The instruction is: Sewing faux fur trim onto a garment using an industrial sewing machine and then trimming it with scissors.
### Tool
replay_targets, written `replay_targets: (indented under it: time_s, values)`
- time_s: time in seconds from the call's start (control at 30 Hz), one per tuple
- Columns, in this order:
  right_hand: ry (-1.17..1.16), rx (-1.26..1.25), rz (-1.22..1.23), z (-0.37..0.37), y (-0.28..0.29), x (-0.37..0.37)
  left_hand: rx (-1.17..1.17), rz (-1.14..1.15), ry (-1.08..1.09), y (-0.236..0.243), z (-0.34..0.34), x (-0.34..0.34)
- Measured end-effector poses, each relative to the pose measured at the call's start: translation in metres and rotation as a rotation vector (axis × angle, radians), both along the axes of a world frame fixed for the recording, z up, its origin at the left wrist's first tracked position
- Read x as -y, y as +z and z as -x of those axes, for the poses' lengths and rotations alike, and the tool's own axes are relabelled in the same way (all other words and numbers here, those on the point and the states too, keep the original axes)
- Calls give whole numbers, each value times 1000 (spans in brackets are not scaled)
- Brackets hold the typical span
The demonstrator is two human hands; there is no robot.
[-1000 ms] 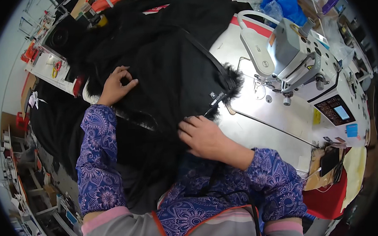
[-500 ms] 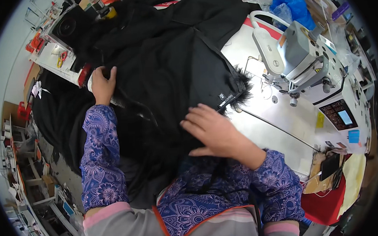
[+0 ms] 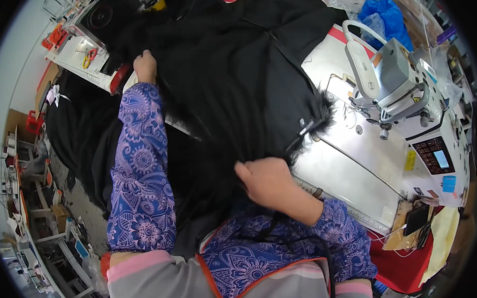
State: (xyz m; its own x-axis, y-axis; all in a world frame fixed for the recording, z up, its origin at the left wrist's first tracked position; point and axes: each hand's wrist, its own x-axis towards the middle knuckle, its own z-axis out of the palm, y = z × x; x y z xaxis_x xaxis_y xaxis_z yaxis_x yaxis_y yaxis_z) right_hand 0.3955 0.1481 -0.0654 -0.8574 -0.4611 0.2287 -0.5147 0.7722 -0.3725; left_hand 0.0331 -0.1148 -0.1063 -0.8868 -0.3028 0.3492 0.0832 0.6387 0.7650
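Note:
A large black garment [image 3: 213,80] with furry trim lies over the white table, drawn into folds. My left hand [image 3: 145,66] is closed on its far left part, with that arm stretched forward. Nearer to me, my right hand [image 3: 267,184] grips a bunch of the garment's front edge; the fingertips are tucked into the cloth. Black fur trim [image 3: 325,112] and a small label [image 3: 305,126] show at the garment's right corner. Creases run from my right hand up through the fabric.
A white sewing machine [image 3: 391,71] with a control panel [image 3: 434,156] stands on the white tabletop [image 3: 352,164] at the right. Behind it is a blue plastic bag [image 3: 385,20]. Yellow-handled scissors [image 3: 89,58] lie at the far left. More black cloth [image 3: 81,141] hangs at the left.
My left hand has moved forward and closed on the cloth. My right hand has gone from lying spread to gripping the garment, slightly nearer me. The fabric is pulled into tighter folds.

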Motion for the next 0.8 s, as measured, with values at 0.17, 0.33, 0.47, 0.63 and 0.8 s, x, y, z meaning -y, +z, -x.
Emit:
replay_targets:
  time_s: [0.17, 0.33, 0.47, 0.63, 0.8]
  values:
    - [57, -44, 108, -29, 13, 3, 81, 159, 281, -14, 31, 18]
    - [24, -172, 33, -19, -8, -18, 246, -142, -44, -8, 23, 2]
    - [-12, -238, 96, -7, -9, -16, 583, -568, -48, 19, 9, -33]
    - [8, -14, 69, -8, 4, -1, 255, -282, 63, 25, 26, -19]
    - [173, 60, 285, -40, -3, -2, 97, -361, 306, 39, 33, -11]
